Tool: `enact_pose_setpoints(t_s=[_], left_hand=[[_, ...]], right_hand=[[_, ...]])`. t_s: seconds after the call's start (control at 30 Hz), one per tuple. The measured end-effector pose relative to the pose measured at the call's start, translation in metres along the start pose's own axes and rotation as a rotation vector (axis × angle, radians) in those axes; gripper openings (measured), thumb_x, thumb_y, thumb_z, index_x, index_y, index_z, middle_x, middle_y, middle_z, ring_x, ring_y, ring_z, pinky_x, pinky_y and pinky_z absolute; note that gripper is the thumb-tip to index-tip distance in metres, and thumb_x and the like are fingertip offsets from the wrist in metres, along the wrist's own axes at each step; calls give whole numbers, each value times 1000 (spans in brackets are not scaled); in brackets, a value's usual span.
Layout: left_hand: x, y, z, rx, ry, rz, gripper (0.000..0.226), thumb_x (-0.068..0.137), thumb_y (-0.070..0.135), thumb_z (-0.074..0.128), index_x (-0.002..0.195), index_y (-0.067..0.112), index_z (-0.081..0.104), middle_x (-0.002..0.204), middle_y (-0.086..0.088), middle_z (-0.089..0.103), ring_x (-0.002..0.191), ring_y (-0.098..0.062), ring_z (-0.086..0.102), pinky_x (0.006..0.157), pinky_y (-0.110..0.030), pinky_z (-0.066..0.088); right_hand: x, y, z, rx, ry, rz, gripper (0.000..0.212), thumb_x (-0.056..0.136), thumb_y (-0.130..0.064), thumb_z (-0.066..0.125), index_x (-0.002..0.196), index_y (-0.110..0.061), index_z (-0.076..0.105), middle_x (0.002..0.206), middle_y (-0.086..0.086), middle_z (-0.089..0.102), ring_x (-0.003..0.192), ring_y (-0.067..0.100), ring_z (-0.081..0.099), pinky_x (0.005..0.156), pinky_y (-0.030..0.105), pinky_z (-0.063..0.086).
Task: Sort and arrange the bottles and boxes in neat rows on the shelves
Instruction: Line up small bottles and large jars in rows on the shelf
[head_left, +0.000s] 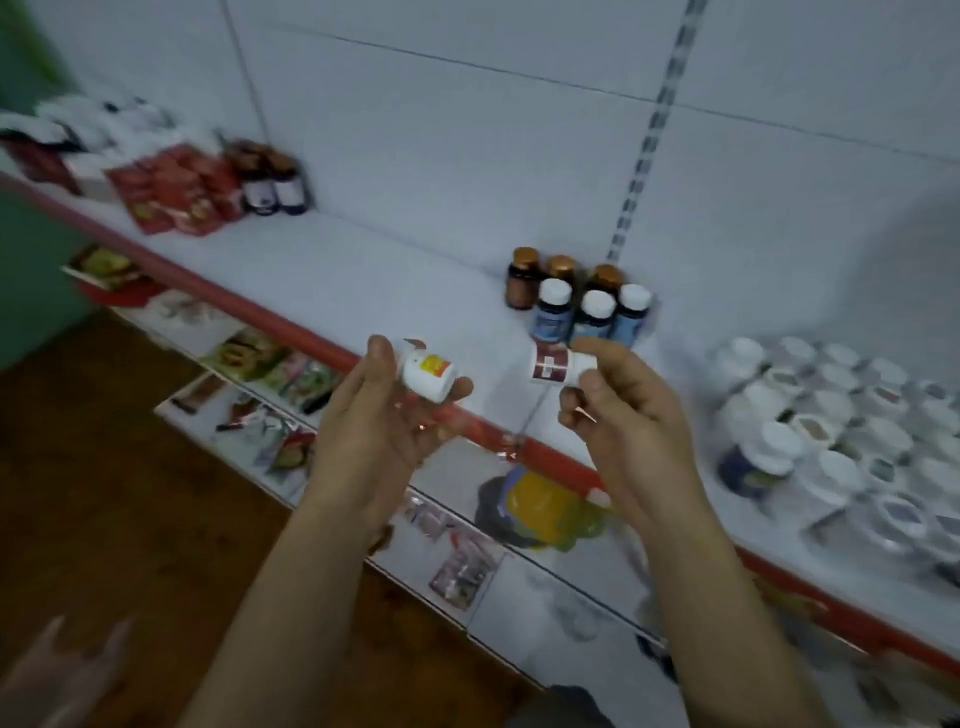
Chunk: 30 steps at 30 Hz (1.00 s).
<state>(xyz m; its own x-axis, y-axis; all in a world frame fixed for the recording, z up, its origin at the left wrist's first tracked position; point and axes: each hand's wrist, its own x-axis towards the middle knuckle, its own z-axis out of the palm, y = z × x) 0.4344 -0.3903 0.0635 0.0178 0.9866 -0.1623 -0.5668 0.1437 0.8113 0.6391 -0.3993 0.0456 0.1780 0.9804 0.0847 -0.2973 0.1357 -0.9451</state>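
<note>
My left hand (379, 426) holds a small white bottle with a yellow and red label (428, 373), lying on its side between thumb and fingers. My right hand (623, 410) grips another small white bottle with a dark red label (556, 366). Both hands hover over the red front edge of the white shelf (363, 270). Just behind them stands a tidy group of bottles: three blue-labelled ones with white caps (592, 312) in front of brown ones with gold caps (561, 270).
Many white-capped jars (841, 431) crowd the shelf at the right. Red boxes (176, 192) and two dark bottles (272, 187) stand at the far left. A lower shelf (519, 587) holds packets and a yellow bag (540, 506). Brown floor lies at the left.
</note>
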Motion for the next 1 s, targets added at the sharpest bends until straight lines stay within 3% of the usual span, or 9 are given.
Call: enact_pose_setpoints(t_s=[0.13,0.27,0.43,0.53,0.67,0.8,1.0], left_hand=[[15,72,-108,32,200,140,39,96,48,48,114,16,62,86,-6,74,77,-21,74,47,-27,49],[41,135,-212,36,337,211,51,100,49,43,128,12,64,102,-9,73,81,-20,71,55,-26,51],[96,219,-348,-42,484,335,44,110,38,31,123,10,64,90,-8,69,71,-21,65,56,-30,44],[127,281,-423,-85,555,347,41,107,34,40,133,9,60,99,-11,67,80,-24,65,61,-30,48],[162,368,-509,-98,636,393,35,106,27,44,132,17,65,108,-12,67,91,-28,69,65,-29,56],[220,433,-578,-137,667,425,33,106,28,47,134,21,64,116,-13,67,96,-25,71,67,-28,56],[351,511,-689,-95,655,427,33,105,30,50,133,15,59,104,-8,75,85,-20,72,66,-28,58]], right_hand=[[32,55,126,22,-223,105,30,98,8,50,107,-10,72,91,9,64,73,19,57,69,27,52],[73,117,244,-13,-370,159,26,96,12,50,109,-5,66,97,16,60,76,23,58,67,27,52],[131,200,410,-105,-505,168,24,95,8,58,104,-13,68,93,8,69,73,19,63,67,29,53],[170,238,518,-135,-604,181,23,90,-3,66,107,-20,70,89,2,69,73,19,63,69,33,52],[217,268,655,-167,-722,161,26,98,1,60,119,-13,66,90,-1,68,73,16,65,70,30,54],[262,300,763,-211,-757,157,25,100,-7,62,122,-17,68,101,7,72,80,21,68,72,37,59],[341,374,891,-225,-644,165,26,99,-9,63,118,-24,71,104,9,74,86,24,72,82,43,60]])
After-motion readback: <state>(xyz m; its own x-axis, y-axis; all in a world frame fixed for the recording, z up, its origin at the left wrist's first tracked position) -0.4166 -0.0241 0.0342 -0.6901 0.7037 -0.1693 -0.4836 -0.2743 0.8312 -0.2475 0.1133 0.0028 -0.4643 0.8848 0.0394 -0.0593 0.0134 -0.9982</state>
